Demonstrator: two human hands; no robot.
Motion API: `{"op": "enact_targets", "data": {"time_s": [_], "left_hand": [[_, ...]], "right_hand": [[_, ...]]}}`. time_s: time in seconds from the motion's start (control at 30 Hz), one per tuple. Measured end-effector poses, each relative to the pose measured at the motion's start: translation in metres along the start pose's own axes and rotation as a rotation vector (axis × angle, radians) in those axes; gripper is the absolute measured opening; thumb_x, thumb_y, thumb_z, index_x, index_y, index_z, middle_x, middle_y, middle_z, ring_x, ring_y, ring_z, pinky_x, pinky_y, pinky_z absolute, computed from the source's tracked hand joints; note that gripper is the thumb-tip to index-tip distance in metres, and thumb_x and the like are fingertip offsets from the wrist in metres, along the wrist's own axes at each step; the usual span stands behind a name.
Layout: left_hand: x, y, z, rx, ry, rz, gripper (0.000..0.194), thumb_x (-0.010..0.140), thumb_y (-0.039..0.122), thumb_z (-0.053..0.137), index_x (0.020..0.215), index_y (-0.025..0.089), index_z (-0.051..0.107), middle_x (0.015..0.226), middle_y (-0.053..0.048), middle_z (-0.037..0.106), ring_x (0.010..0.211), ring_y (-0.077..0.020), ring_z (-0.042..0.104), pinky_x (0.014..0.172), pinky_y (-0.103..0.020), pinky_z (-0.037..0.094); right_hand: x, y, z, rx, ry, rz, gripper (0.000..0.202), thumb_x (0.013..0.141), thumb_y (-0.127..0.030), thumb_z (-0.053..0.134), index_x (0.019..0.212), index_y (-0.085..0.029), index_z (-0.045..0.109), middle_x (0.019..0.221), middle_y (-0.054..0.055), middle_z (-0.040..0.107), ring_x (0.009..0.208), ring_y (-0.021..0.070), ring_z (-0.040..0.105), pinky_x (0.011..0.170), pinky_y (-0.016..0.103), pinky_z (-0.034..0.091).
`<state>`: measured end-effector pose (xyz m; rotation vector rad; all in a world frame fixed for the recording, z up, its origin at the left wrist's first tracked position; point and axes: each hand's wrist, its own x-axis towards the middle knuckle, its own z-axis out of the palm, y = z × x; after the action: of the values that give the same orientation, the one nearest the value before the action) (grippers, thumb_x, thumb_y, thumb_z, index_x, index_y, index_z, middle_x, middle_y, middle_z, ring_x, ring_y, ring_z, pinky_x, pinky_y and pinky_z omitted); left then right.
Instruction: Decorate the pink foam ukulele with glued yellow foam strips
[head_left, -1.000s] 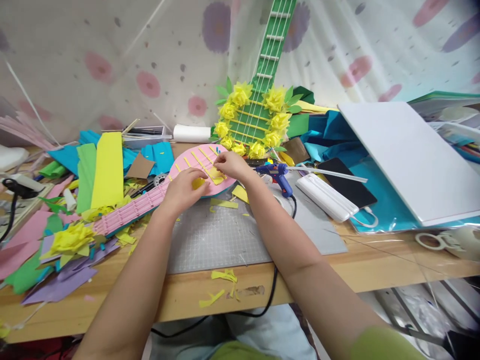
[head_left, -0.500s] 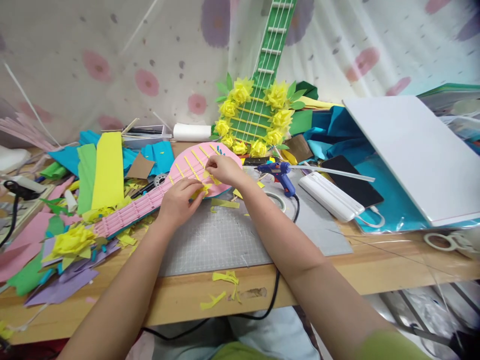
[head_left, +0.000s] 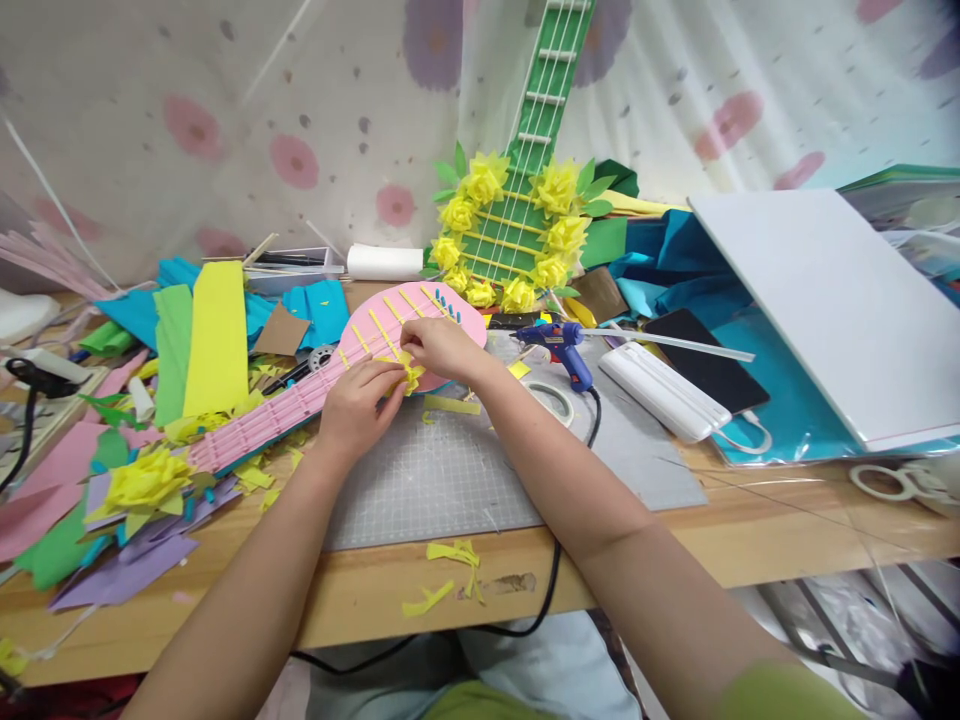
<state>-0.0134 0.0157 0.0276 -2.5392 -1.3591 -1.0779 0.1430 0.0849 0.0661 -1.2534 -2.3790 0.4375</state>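
A pink paper guitar (head_left: 375, 305) with yellow strips and small blue pegs lies on the table, its neck pointing to the lower left. Over the lower edge of its body, my left hand (head_left: 363, 402) is closed on a small yellow paper flower (head_left: 412, 374). My right hand (head_left: 435, 348) is pinched together at the upper side of the same flower; its fingertips touch or nearly touch the petals, and what they hold is too small to make out. A grey cutting mat (head_left: 442, 480) extends under the guitar's body.
A green guitar with yellow flowers (head_left: 517, 225) stands behind. Right of my hands are a blue glue gun (head_left: 559, 345), a tape ring (head_left: 553, 400), a white power bank (head_left: 664, 390) and a white board (head_left: 832, 310). Paper scraps and a yellow flower (head_left: 146, 485) lie left.
My right hand has shifted slightly left and down, closer to my left hand. More of the yellow flower and the blue pegs now shows. My left hand has hardly moved.
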Motion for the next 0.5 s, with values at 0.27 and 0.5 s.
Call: {"op": "enact_targets", "data": {"time_s": [0.27, 0.5], "left_hand": [[-0.0017, -0.0019, 0.0011, -0.009, 0.032, 0.007, 0.019, 0.083, 0.026, 0.05, 0.089, 0.022, 0.067, 0.097, -0.007, 0.07, 0.093, -0.0194, 0.063, 0.092, -0.039, 0.046], [-0.0011, -0.0016, 0.0009, 0.025, 0.027, -0.005, 0.02, 0.083, 0.026, 0.048, 0.088, 0.022, 0.067, 0.097, -0.006, 0.07, 0.093, -0.0192, 0.063, 0.091, -0.038, 0.047]], "right_hand": [[-0.0025, -0.0029, -0.0025, 0.077, -0.024, -0.012, 0.02, 0.079, -0.012, 0.046, 0.086, -0.016, 0.065, 0.082, 0.003, 0.067, 0.077, 0.0131, 0.055, 0.066, 0.023, 0.034], [-0.003, -0.0014, -0.0028, 0.148, -0.046, -0.009, 0.018, 0.08, -0.013, 0.047, 0.085, -0.016, 0.064, 0.079, 0.001, 0.066, 0.074, 0.0113, 0.055, 0.066, 0.022, 0.034]]}}
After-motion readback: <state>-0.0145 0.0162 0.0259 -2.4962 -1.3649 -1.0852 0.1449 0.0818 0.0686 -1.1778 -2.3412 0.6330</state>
